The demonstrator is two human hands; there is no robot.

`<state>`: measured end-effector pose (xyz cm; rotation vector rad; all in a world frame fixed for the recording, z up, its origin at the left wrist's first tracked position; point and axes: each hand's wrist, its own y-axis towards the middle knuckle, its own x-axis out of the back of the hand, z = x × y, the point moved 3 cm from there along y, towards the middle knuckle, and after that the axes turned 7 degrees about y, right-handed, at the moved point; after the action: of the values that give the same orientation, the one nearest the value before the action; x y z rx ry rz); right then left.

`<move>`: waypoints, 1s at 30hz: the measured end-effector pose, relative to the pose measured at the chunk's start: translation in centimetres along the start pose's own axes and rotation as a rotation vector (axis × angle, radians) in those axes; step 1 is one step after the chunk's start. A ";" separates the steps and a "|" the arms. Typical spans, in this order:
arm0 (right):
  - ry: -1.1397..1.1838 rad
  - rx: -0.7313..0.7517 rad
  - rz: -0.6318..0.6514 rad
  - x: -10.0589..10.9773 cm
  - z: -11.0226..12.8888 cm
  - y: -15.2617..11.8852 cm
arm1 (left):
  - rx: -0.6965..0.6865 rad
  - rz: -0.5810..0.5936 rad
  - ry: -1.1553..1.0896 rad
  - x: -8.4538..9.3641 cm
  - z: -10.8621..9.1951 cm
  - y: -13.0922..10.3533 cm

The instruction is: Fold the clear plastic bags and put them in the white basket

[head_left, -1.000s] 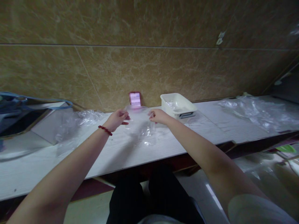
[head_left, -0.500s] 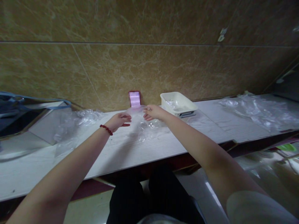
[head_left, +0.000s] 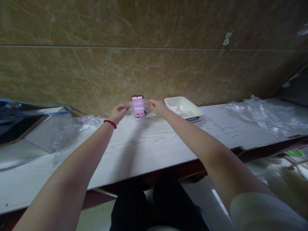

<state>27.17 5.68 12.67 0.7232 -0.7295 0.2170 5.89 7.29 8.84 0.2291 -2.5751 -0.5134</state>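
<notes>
A thin, see-through plastic piece (head_left: pixel 134 103), smeared by motion, stretches between my two hands, in front of a lit phone (head_left: pixel 138 110) that leans upright against the wall. My left hand (head_left: pixel 119 112), below which a red bead bracelet circles the wrist, pinches its left side. The right side is pinched by my right hand (head_left: pixel 156 106). To the right of my right hand is a cream plastic tray (head_left: pixel 184 107) with clear plastic inside. The phone's lower part shows beneath the plastic.
The white wood-grain table (head_left: pixel 146 144) runs along a brown tiled wall (head_left: pixel 144 70). Crumpled clear plastic lies at the left (head_left: pixel 89 123) and the right (head_left: pixel 269 115). A white box (head_left: pixel 45 131) and a blue strap (head_left: pixel 48 112) are at the far left.
Both hands have risen, lifting the clear plastic off the table up in front of the phone. My fingers, apart before, have closed on it. More of the phone's lower part now shows.
</notes>
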 end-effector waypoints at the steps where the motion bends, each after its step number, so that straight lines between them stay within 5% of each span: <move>1: -0.014 0.030 0.032 -0.4 -0.2 -1.0 | -0.065 0.026 0.058 0.0 0.5 -0.6; 5: -0.047 0.114 0.198 -3.2 -1.5 -5.8 | -0.335 0.122 0.336 -0.6 2.7 -3.8; 8: -0.057 0.117 0.310 -5.7 -2.8 -9.2 | -0.456 0.325 0.496 -1.7 4.6 -6.5; 13: -0.126 0.126 0.481 -8.1 -3.6 -12.8 | -0.350 0.589 0.660 -2.5 6.7 -9.8; 19: -0.249 0.056 0.571 -6.5 -2.4 -14.4 | -0.357 0.774 0.587 -0.6 6.0 -11.6; 24: -0.143 0.104 0.527 -5.3 -1.6 -13.0 | -0.227 0.569 0.546 -0.3 4.7 -10.6; 27: -0.109 0.037 0.348 -7.1 -2.0 -10.7 | -0.166 0.475 0.699 -3.3 4.0 -9.9; 30: -0.145 -0.072 0.316 -10.7 -2.7 -9.1 | -0.205 0.496 0.835 -7.1 3.9 -9.7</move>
<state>24.59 1.43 -0.72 0.5563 -0.9849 0.4267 10.65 1.44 -1.36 -0.2271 -1.6641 -0.3766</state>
